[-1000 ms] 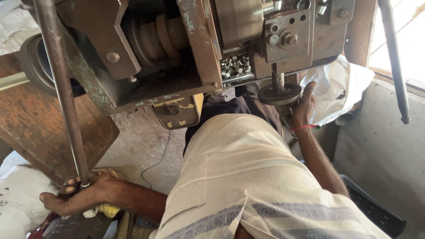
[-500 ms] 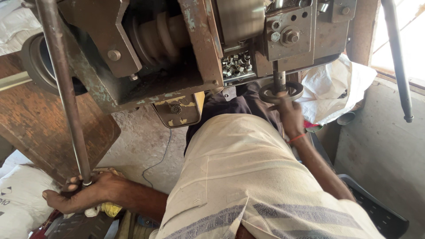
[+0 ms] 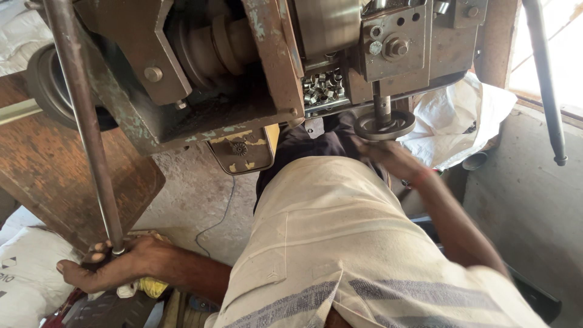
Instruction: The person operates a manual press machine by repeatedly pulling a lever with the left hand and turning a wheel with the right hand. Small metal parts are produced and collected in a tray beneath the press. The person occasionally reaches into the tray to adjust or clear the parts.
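My left hand (image 3: 112, 264) grips the lower end of a long steel lever rod (image 3: 82, 121) that slants up along the left of a heavy rusted machine (image 3: 255, 67). My right hand (image 3: 388, 155) reaches forward and touches the near rim of a small round handwheel (image 3: 384, 126) under the machine's right side; it is blurred, so I cannot see if the fingers close round the rim. A tray of several small metal parts (image 3: 322, 88) sits just left of the wheel's shaft. My pale shirt fills the lower middle.
A worn wooden board (image 3: 54, 176) lies left. White sacks lie at lower left (image 3: 24, 273) and behind the handwheel (image 3: 455, 121). A second rod (image 3: 546, 85) hangs at far right beside a concrete wall (image 3: 534, 206). A thin cable crosses the concrete floor (image 3: 200, 206).
My right hand has slid from the right side of the handwheel round to its near left rim. My left hand has stayed on the rod's lower end.
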